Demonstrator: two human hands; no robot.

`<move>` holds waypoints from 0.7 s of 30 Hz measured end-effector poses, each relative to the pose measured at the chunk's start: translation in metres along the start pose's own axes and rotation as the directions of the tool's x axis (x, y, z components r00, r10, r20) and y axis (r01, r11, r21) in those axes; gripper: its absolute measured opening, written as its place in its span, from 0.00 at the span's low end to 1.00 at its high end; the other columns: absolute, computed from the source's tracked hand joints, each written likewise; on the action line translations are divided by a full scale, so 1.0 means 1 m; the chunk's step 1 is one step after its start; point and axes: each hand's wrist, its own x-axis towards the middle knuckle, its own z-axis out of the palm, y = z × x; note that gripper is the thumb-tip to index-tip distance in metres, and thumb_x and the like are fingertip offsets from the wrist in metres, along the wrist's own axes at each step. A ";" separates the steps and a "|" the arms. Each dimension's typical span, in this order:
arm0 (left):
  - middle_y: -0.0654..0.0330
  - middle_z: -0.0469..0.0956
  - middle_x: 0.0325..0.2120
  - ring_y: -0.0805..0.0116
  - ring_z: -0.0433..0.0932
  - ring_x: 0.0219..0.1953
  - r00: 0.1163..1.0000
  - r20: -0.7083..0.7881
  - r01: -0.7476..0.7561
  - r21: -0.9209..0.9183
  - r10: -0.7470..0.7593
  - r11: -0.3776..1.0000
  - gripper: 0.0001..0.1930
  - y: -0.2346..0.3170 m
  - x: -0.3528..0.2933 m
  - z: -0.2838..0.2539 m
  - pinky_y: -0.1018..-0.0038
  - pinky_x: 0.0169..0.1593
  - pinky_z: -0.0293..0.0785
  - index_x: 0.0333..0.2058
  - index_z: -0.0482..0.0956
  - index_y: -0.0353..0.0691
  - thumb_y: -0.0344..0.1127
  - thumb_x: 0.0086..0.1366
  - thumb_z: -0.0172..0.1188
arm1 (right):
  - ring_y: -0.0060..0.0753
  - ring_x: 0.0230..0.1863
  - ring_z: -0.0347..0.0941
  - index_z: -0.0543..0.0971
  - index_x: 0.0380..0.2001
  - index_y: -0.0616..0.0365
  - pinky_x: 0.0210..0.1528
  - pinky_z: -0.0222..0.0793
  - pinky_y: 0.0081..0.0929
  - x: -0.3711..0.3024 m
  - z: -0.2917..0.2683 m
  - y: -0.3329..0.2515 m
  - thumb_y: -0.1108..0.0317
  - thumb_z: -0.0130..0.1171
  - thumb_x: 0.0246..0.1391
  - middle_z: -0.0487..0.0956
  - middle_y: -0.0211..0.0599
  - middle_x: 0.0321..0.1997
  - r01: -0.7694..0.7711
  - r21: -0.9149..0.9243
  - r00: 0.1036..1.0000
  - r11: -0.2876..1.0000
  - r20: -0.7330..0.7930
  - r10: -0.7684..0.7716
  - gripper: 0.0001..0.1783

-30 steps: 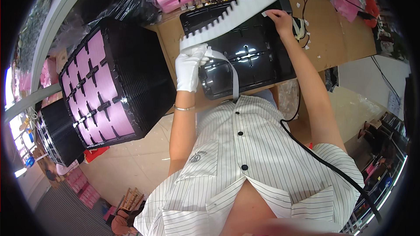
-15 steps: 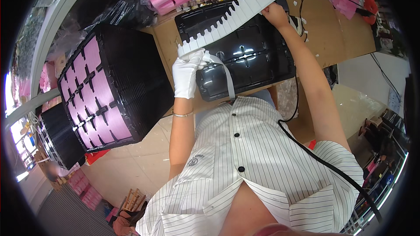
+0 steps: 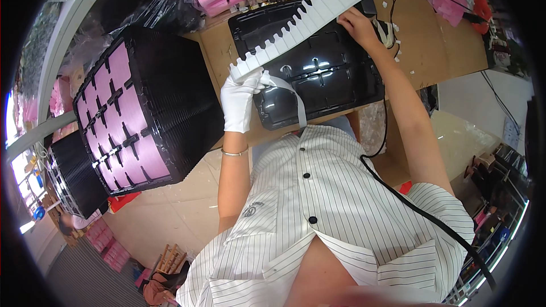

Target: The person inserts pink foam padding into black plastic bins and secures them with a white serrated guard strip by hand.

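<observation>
White plastic strip with a comb-like notched edge (image 3: pixel 324 14) is held up over your glossy black moulded plastic tray (image 3: pixel 347 68), so not set down yet. Your white-gloved left hand (image 3: pixel 238 102) is closed around its near end; can't tell if your bare right hand (image 3: pixel 361 29), by the lower edge, grips anything. Pink pieces (image 3: pixel 120 108) already show on the black ridged stack (image 3: pixel 185 91) to your left.

Head view: wide fisheye, left one of a side-by-side pair. Looks steeply down the wearer's front; striped shirt (image 3: pixel 341 193) very near at six o'clock, left hand (image 3: pixel 239 102) farther out toward eleven, right hand (image 3: pixel 358 26) toward one, worktop (image 3: pixel 435 51) toward two. Straight edges bow near the rim.
</observation>
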 end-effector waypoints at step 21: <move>0.62 0.81 0.27 0.80 0.75 0.23 0.986 0.009 0.167 -0.069 -0.167 0.984 0.09 -0.020 -0.064 -0.026 0.84 0.28 0.70 0.38 0.81 0.33 0.29 0.59 0.64 | 0.13 0.25 0.62 0.79 0.30 0.59 0.28 0.59 0.14 -0.043 0.011 -0.255 0.71 0.65 0.50 0.70 0.19 0.23 -0.669 0.589 0.724 0.453 0.655 0.217 0.06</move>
